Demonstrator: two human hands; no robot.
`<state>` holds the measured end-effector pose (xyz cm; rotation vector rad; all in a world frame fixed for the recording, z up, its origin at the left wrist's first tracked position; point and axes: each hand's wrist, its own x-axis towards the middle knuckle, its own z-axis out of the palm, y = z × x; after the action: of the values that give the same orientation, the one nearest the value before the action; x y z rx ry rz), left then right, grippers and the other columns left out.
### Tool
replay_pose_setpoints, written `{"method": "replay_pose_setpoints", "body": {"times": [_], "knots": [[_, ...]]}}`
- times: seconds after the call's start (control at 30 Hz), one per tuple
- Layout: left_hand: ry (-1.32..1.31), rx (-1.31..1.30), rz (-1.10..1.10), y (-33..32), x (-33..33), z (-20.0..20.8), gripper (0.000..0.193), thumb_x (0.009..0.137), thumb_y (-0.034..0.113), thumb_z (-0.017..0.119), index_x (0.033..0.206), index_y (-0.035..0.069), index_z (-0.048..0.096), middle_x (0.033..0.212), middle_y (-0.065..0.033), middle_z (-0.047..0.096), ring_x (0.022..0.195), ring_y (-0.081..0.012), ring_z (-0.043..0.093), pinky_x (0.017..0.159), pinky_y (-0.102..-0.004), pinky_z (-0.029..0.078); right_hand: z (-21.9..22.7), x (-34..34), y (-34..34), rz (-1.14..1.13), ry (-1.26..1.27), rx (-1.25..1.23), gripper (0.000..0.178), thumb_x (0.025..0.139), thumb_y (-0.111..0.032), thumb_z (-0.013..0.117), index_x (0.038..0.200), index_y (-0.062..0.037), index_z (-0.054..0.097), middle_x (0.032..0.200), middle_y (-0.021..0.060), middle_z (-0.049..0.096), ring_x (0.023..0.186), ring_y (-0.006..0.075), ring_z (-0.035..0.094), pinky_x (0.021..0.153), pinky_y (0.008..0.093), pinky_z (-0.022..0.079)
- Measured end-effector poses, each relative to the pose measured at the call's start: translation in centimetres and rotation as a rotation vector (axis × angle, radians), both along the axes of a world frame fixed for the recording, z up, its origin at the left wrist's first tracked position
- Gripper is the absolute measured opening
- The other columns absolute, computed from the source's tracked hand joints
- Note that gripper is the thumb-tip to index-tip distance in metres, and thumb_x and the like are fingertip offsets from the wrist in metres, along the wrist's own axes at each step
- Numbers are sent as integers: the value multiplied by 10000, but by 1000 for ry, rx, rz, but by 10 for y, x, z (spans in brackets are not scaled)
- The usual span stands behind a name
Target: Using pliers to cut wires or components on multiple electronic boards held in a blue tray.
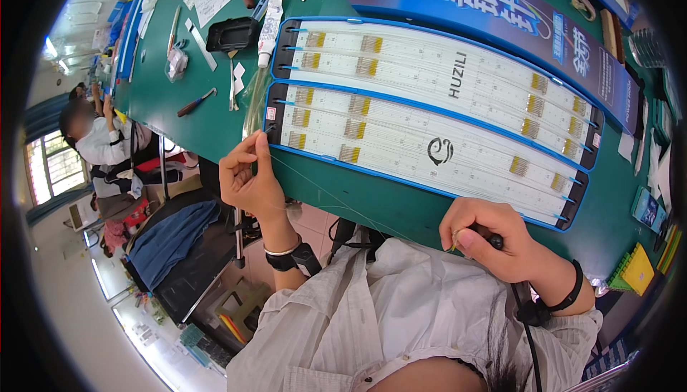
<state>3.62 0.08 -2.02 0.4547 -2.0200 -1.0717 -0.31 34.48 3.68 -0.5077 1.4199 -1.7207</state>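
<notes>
From here I see the left hand (254,177) pinching a thin clear line (325,193), trailing from it toward the right hand (494,238); that one grips a black-ended tool (495,242); a blue-rimmed fishing-line case (401,131) lies beyond both.

table (408,202): is carrying the open case (401,150), which is lying lengthwise across it
bundles (356,106): are sitting in both case halves, toward the left and right ends
box (494,27): is lying behind the case
tube (269,37): is lying left of the case, between it and the tray (232,32)
hand tool (195,103): is lying left of the case, before the tray
left hand (250,177): is hovering at the case's near left corner
right hand (490,238): is hovering before the case's near edge
handle (495,242): is poking rightward from the right hand
line (308,181): is running from the left hand rightward
</notes>
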Motion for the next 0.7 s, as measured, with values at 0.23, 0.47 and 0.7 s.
{"method": "replay_pose_setpoints", "body": {"times": [0.23,0.47,0.7], "knots": [[-78,-136,-82,4,2,7,284,796,-85,771,844,41,521,907,-166,747,934,-213,696,914,-323,498,3,0,1,-19,8,-20,62,958,-16,546,916,-3,590,889,63,620,694,128,502,622,265,397],[-238,-146,-332,45,-12,57,349,772,-91,786,932,56,514,876,-150,748,875,-191,723,999,-418,484,19,-7,26,-220,199,-29,58,847,36,679,842,-3,636,874,77,622,681,124,515,563,248,388],[-281,-195,-987,115,-49,86,214,768,-47,783,859,45,612,835,-75,758,798,-214,737,886,-388,558,25,-8,45,-478,771,386,128,732,35,700,823,-12,623,811,90,549,630,222,543,561,303,439]]}}
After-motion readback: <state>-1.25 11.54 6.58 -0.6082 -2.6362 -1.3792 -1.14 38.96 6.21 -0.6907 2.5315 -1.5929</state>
